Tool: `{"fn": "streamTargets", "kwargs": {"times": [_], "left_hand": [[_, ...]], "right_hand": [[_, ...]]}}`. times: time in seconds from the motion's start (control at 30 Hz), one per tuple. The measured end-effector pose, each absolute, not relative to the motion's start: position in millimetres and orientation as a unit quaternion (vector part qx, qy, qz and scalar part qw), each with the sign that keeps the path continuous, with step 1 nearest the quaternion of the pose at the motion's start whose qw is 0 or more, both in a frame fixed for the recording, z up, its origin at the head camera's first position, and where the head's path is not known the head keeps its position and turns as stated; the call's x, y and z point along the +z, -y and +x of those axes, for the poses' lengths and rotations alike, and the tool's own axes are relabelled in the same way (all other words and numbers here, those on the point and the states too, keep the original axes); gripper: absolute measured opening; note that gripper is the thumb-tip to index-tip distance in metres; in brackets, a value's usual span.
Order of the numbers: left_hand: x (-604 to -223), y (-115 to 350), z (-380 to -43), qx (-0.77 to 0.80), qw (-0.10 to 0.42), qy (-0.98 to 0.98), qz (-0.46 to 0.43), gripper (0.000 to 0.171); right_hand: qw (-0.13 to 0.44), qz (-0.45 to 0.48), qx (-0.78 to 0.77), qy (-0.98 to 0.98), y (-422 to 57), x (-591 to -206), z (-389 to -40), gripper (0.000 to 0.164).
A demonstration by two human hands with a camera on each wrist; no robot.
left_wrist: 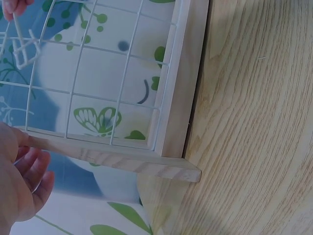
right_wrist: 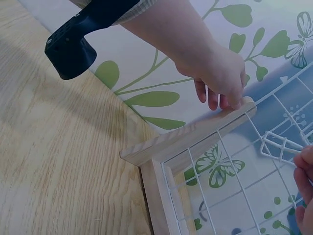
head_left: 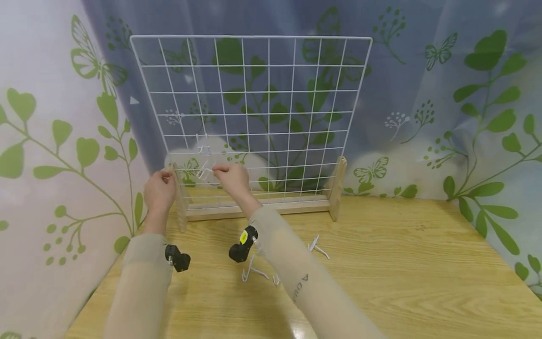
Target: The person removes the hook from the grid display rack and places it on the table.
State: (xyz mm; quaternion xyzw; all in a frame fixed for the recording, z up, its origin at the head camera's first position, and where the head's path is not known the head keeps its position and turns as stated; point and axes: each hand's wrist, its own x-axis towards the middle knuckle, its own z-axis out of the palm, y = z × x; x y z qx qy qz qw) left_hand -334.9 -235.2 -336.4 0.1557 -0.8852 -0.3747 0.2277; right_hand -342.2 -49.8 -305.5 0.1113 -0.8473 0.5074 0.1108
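Observation:
A white wire grid panel (head_left: 268, 113) stands upright in a wooden stand (head_left: 258, 207). My right hand (head_left: 235, 179) pinches a white wire hook (head_left: 206, 171) in front of the panel's lower left squares. In the right wrist view, the bent frame of this hook overlaps the grid wires, fingertips at its far end. My left hand (head_left: 161, 190) is at the stand's left side, where thumb and forefinger hold the top of the wooden post (left_wrist: 93, 152). Its other fingers curl loosely beside that post.
More white wire hooks lie on the wooden table, one left of the right forearm (head_left: 254, 270), another hook (head_left: 315, 246) beyond it and a third partly hidden by the sleeve. The right wooden post (head_left: 337, 188) props the panel's other side. A leaf-patterned curtain (head_left: 406, 94) hangs behind.

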Motion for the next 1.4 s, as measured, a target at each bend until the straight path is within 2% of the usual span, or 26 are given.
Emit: {"fn": "streamTargets", "kwargs": {"times": [0.1,0.3,0.57,0.93,1.2,1.4], "left_hand": [[-335.0,235.9,-334.8,-0.376,0.226,0.885,0.156,0.035],[-336.0,238.1,-335.1,-0.375,0.226,0.886,0.151,0.035],[-338.3,237.5,-335.3,-0.376,0.228,0.886,0.147,0.033],[-335.9,236.5,-333.0,-0.377,0.232,0.885,0.143,0.032],[-335.7,235.5,-333.0,-0.379,0.222,0.886,0.146,0.033],[-335.3,235.8,-333.3,-0.377,0.221,0.886,0.153,0.033]], "right_hand": [[0.121,0.119,0.525,0.834,47.7,-302.2,-342.6,0.015],[0.105,0.127,0.554,0.816,41.9,-305.1,-346.4,0.016],[0.119,0.152,0.492,0.849,37.7,-307.1,-350.9,0.015],[0.181,0.213,0.358,0.891,46.0,-305.3,-348.5,0.017],[0.277,0.23,0.287,0.888,45.6,-299.3,-350.3,0.015],[0.278,0.288,0.184,0.898,47.0,-297.8,-348.2,0.021]]}}
